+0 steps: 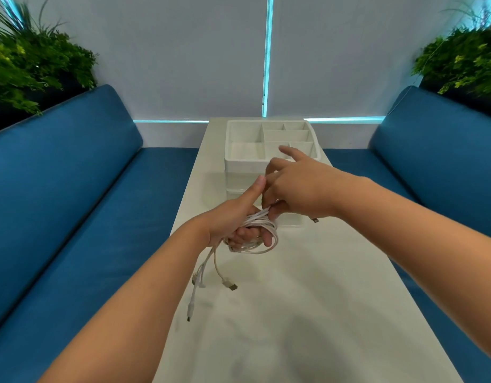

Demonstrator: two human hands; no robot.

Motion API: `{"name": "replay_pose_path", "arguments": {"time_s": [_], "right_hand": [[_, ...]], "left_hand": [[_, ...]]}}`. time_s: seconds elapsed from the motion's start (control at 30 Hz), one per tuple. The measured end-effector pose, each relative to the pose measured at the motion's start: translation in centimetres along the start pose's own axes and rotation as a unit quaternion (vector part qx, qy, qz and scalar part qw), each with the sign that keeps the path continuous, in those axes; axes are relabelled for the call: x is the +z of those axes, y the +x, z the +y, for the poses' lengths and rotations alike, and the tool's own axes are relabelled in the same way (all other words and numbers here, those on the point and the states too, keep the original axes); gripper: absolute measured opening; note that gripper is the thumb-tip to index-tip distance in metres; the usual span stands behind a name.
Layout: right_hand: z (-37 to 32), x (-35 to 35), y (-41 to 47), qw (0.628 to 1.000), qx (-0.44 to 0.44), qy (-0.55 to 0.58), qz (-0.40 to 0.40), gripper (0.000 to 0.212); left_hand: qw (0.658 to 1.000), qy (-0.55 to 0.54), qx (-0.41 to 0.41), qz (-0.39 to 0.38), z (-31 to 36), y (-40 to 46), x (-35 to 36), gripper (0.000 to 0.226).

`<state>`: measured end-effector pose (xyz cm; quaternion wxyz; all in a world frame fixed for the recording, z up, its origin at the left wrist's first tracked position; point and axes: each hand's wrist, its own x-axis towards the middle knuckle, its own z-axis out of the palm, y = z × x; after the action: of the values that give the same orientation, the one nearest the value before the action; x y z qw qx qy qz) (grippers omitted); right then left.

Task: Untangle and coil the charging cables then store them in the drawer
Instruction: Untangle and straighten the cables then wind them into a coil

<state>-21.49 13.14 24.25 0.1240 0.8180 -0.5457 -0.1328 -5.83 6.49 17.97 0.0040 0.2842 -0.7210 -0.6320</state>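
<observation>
Your left hand [233, 219] is curling its fingers through the light, limp white cable coil [255, 233]; your right hand [297, 183] is pinching the strands. Springy loops, likely; grip across them, not the dangling plugs [229, 284].

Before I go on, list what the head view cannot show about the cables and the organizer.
- Cable count: the white cables are bunched in the left hand, whose fingers cover the loops.
- Right hand grip: its fingertips are hidden behind the bundle.
- Organizer front: both hands block it, so any drawer is hidden.
- Small connector under the right wrist: too small to identify.
</observation>
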Motion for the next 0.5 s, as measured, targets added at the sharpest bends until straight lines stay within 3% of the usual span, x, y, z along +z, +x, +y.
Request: {"name": "replay_pose_path", "arguments": {"time_s": [0.1, 0.2, 0.27, 0.37, 0.5], "right_hand": [[0.3, -0.4, -0.2, 1.000, 0.001, -0.013, 0.012, 0.028], [0.8, -0.4, -0.2, 1.000, 0.007, 0.016, -0.001, 0.030], [1.4, -0.3, -0.5, 0.991, 0.024, 0.129, -0.020, 0.027], [1.8, 0.5, -1.0, 0.899, 0.042, 0.435, -0.025, 0.023], [1.4, 2.6, -1.0, 0.822, 0.073, 0.565, 0.019, 0.026]], "left_hand": [[0.999, -0.021, 0.020, -0.036, 0.1, -0.4, -0.3, 0.090], [0.995, -0.028, 0.081, -0.054, -0.2, -0.8, -0.4, 0.050], [0.992, -0.060, 0.105, -0.043, -0.3, -1.0, -0.4, 0.032], [0.979, -0.156, 0.126, -0.033, -0.2, -0.9, -0.4, 0.038], [0.955, -0.259, 0.146, -0.021, -0.2, -0.7, 0.2, 0.041]]}}
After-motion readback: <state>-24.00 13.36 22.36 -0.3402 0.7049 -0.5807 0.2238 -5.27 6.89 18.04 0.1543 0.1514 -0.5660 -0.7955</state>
